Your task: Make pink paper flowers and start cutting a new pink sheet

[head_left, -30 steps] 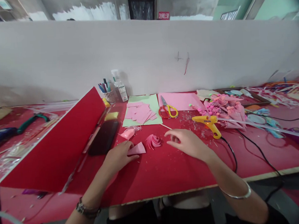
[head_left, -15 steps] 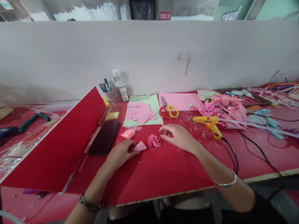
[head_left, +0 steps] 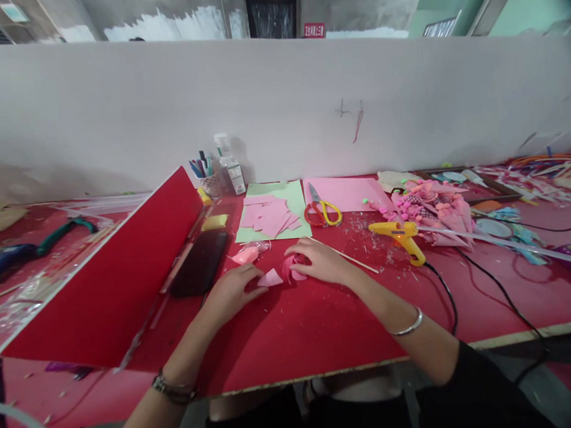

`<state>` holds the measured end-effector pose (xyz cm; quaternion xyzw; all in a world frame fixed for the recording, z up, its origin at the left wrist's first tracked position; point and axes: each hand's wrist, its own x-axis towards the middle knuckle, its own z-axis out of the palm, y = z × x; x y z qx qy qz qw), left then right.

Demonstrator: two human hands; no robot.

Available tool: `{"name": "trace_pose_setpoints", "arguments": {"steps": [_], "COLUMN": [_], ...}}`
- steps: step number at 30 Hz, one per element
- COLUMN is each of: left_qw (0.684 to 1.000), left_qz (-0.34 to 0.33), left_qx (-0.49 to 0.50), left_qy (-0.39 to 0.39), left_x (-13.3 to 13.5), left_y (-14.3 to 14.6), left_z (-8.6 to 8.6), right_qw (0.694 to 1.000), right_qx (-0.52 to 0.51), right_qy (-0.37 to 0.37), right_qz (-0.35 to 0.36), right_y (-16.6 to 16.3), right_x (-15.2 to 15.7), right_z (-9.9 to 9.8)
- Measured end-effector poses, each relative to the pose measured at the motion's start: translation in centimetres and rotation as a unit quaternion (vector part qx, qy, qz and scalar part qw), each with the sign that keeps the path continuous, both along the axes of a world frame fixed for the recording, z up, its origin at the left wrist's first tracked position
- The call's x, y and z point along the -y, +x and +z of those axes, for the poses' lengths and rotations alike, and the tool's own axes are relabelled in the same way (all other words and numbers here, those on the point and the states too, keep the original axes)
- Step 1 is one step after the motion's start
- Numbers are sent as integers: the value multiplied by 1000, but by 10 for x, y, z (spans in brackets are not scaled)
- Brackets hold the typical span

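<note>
My left hand (head_left: 231, 292) rests on the red table (head_left: 323, 329) with its fingers pinched on a small pink paper piece (head_left: 270, 279). My right hand (head_left: 318, 261) is curled over a pink curled paper flower (head_left: 289, 270) right beside that piece, its fingertips on the petals. A thin wooden stick (head_left: 357, 261) lies just right of my right hand. A stack of cut pink paper squares (head_left: 270, 216) sits on a green sheet (head_left: 291, 197) behind my hands.
A raised red board (head_left: 109, 285) and a black phone (head_left: 198, 262) stand to the left. Red-and-yellow scissors (head_left: 320, 210), a yellow glue gun (head_left: 398, 235) with its black cable, pink flower bundles (head_left: 432, 211), a pen cup (head_left: 208, 177) and a bottle (head_left: 228, 166) lie behind.
My right hand has moved left from open table onto the pink paper flower, uncovering the wooden stick. My left hand has stayed on the pink paper piece.
</note>
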<state>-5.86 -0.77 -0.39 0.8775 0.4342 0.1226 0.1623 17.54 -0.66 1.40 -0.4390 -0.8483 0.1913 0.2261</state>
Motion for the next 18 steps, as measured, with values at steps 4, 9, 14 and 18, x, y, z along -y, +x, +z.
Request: {"name": "trace_pose_setpoints", "arguments": {"steps": [4, 9, 14, 18], "left_qw": [1000, 999, 996, 996], "left_qz": [-20, -47, -93, -84], "left_qx": [15, 21, -19, -23], "left_qy": [13, 15, 2, 16], "left_x": [1, 0, 1, 1], "left_y": [1, 8, 18, 23], "left_z": [1, 3, 4, 13], "right_qw": [999, 997, 988, 978], "right_qx": [-28, -79, -143, -197], "right_qy": [-12, -25, -32, -19], "right_qz": [11, -9, -38, -66], "right_y": [5, 18, 36, 47], "right_x": [-4, -5, -7, -10], "right_z": [-7, -7, -9, -15]}}
